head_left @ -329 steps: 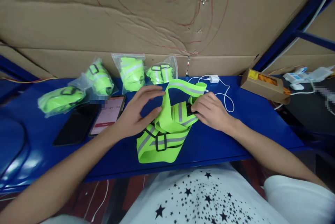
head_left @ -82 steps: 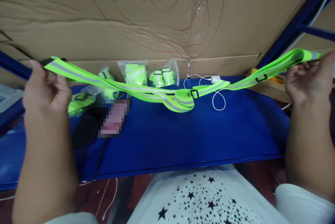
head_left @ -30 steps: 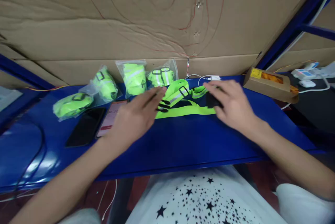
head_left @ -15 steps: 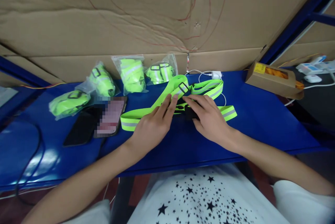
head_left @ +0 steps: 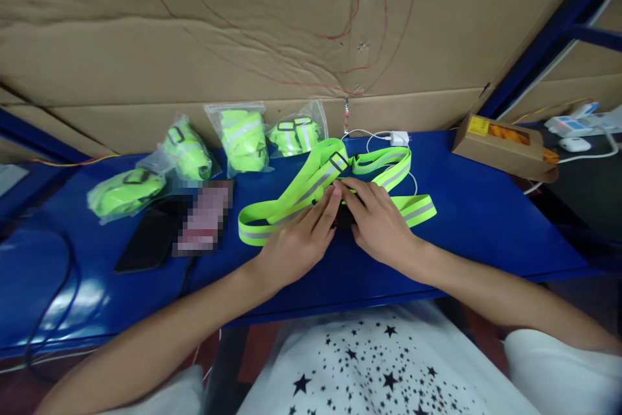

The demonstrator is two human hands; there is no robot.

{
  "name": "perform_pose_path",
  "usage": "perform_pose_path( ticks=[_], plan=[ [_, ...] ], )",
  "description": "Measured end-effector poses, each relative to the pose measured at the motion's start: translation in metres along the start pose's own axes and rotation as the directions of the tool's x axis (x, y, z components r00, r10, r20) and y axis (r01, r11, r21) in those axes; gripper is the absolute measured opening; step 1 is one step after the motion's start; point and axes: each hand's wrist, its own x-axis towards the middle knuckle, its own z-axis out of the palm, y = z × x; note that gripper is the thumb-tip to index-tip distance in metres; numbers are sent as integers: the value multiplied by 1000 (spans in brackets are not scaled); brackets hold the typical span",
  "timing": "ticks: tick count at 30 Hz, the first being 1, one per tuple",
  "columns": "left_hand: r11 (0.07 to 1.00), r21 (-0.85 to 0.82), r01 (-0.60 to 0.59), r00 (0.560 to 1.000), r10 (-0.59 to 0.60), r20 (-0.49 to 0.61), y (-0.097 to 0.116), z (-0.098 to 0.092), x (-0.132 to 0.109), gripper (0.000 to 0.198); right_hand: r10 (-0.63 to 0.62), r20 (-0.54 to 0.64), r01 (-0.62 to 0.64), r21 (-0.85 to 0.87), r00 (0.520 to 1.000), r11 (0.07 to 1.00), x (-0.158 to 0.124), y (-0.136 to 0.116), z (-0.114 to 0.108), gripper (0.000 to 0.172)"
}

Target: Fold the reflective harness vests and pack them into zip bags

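Yellow-green strap (head_left: pixel 305 177) in loose loops at the middle of the desk (head_left: pixel 476 208). Holding its black buckle (head_left: pixel 344 215), mostly covered, in narrowed fingers of left hand (head_left: pixel 297 243) and right hand (head_left: pixel 383 224), with tips meeting. Toward the back edge, left of middle, four bagged bundles (head_left: pixel 243 140); near the back right corner, a brown box (head_left: pixel 505 159).

One head-worn view — forward and down, close above the blue table (head_left: pixel 486 227)

strap (head_left: pixel 305 183): neon grn, gry stripe | table (head_left: pixel 466 221): blu | shirt (head_left: pixel 367 366): wht, blk stars
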Motion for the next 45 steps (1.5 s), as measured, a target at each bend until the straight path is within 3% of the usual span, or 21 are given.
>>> perform_pose_path(
  ticks=[3, 7, 10, 12, 15, 18, 24, 28, 30, 32, 35, 38, 40, 42, 44, 45],
  plan=[
    [993, -118, 11, 997, -20, -72, 0, 2, 1, 86, 13, -26, -11, 75, 1000, 997, -1, 3, 2, 72],
    [961, -277, 13, 995, -40, -89, -4, -7, 2, 83, 16, -70, 4, 271, 997, 963, -1, 6, 2, 82],
    [919, -386, 80, 984, -135, -117, -13, -17, 4, 79, -21, -139, 78, 416, 990, 906, -1, 8, -4, 86],
    [895, -420, 152, 969, -218, -113, -22, -22, 6, 90, -58, -196, 143, 453, 979, 880, -2, 10, -8, 87],
    [820, -540, 190, 975, -224, 2, -35, -26, 7, 110, -67, -248, 179, 464, 966, 867, -3, 13, -14, 85],
    [663, -723, 193, 981, -116, 156, -40, -24, 6, 104, -36, -250, 152, 464, 968, 873, -4, 15, -17, 80],
    [547, -768, 333, 943, -211, 258, -33, -19, 5, 81, -85, -231, 186, 461, 969, 868, -4, 12, -16, 75],
    [448, -829, 335, 938, -79, 337, -31, -19, 4, 87, -138, -219, 232, 497, 966, 836, -5, 9, -18, 75],
    [414, -852, 319, 939, -13, 345, -32, -19, 4, 99, -85, -217, 192, 537, 972, 822, -5, 10, -19, 72],
    [401, -853, 334, 934, -20, 356, -33, -19, 4, 98, -13, -208, 134, 582, 978, 802, -5, 11, -18, 69],
    [410, -823, 393, 917, -104, 385, -34, -20, 6, 77, 41, -175, 87, 664, 984, 743, -6, 13, -15, 67],
    [338, -835, 434, 901, -168, 400, -35, -23, 9, 59, 6, -79, 57, 767, 997, 639, -6, 16, -15, 74],
    [205, -874, 440, 896, -161, 413, -37, -26, 9, 50, -97, 45, 18, 825, 994, 565, -5, 21, -19, 88],
    [21, -893, 449, 890, -101, 445, -40, -29, 9, 52, -234, 182, -25, 836, 955, 549, -3, 28, -23, 102],
    [-126, -870, 476, 877, -12, 481, -43, -32, 8, 64, -320, 282, -45, 809, 904, 586, 0, 35, -27, 102],
    [-151, -858, 490, 870, 25, 492, -44, -34, 7, 70, -335, 314, -57, 799, 888, 598, 1, 38, -29, 96]
  ],
)
